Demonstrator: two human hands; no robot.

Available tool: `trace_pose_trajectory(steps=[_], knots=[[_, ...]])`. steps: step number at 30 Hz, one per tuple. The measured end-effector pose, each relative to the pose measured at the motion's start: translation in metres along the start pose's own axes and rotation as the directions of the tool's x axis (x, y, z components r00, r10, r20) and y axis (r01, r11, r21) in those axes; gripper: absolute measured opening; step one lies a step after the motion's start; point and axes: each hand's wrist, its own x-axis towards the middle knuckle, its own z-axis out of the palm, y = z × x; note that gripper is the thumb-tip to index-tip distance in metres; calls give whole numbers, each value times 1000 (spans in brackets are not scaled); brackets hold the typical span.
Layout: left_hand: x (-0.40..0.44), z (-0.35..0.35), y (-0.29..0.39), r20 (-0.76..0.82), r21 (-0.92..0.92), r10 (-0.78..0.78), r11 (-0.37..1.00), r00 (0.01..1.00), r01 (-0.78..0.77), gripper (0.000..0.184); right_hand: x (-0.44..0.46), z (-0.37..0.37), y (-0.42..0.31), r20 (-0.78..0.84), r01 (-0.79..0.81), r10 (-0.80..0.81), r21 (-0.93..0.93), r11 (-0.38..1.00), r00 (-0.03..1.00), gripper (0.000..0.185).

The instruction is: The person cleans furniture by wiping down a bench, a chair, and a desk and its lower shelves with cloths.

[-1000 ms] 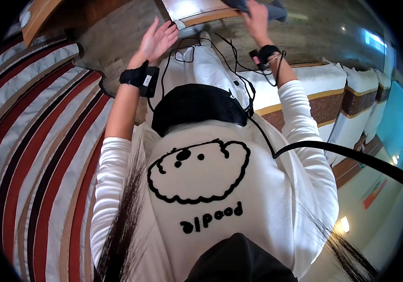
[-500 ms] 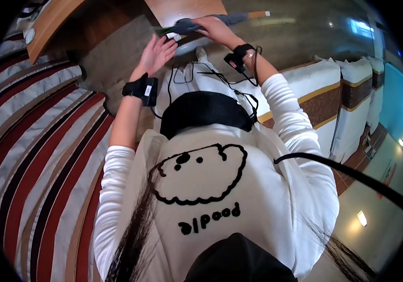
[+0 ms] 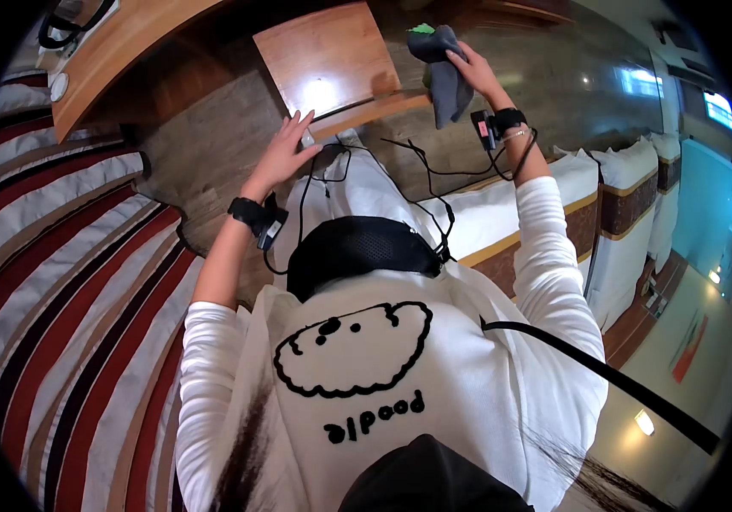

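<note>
My right hand [image 3: 479, 75] grips a dark grey cloth [image 3: 450, 81] at its right side. The cloth hangs bunched beyond the right end of a wooden chair's top rail, and a bit of bright green shows at its upper edge. My left hand [image 3: 281, 154] is at the rail's left end, fingers stretched and thumb apart, with a small white piece [image 3: 307, 137] between them. Whether the palm touches the rail is hard to make out. The wooden chair [image 3: 332, 51] has a pale, glossy square seat that reflects a bright light.
A curved wooden desk [image 3: 127, 51] stands at upper left. Striped fabric [image 3: 67, 282] spreads along the left. White beds with brown and gold bands [image 3: 618, 200] line the right. Dark wood-look floor [image 3: 204, 128] surrounds the chair. Black cables [image 3: 430, 183] run from my wrist devices.
My right hand has carried the cloth off the chair rail, outward to the right, baring the rail. My left hand has turned from palm-up to the rail's left end. More of the seat shows.
</note>
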Motion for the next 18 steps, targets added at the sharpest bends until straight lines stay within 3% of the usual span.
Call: trace_pose_trajectory(steps=[3,4,6,7,8,9,10,12,16,18], knots=[[4,7,3,-56,100,37,995,998,-31,67,10,8,-16,223,-39,-7,202,979,975,43],[5,10,4,-89,147,50,988,995,-37,69,10,15,-19,289,13,-53,137,990,956,44],[3,23,-8,-80,200,-19,979,997,34,77,14,40,-2,660,-88,72,-9,996,748,44],[-1,30,-12,-123,169,-54,983,991,75,79,12,47,-6,739,-98,179,-152,984,649,47],[-6,37,-16,-166,137,-92,984,982,115,80,6,52,-11,791,-84,290,-292,953,539,50],[-10,35,-10,-128,117,-152,979,980,167,84,8,56,-10,823,-142,318,-286,948,470,56],[-12,35,-8,-128,106,-177,976,976,191,84,14,54,-19,884,-239,348,-281,929,313,59],[-17,38,-4,-151,128,-218,963,964,238,88,13,69,-10,882,-138,389,-364,921,267,61],[-24,43,3,-255,19,-224,971,941,237,92,15,98,-18,928,-54,326,-322,945,179,64],[-27,44,6,-305,-46,-220,975,927,216,94,8,127,-14,985,-89,130,-120,989,112,65]])
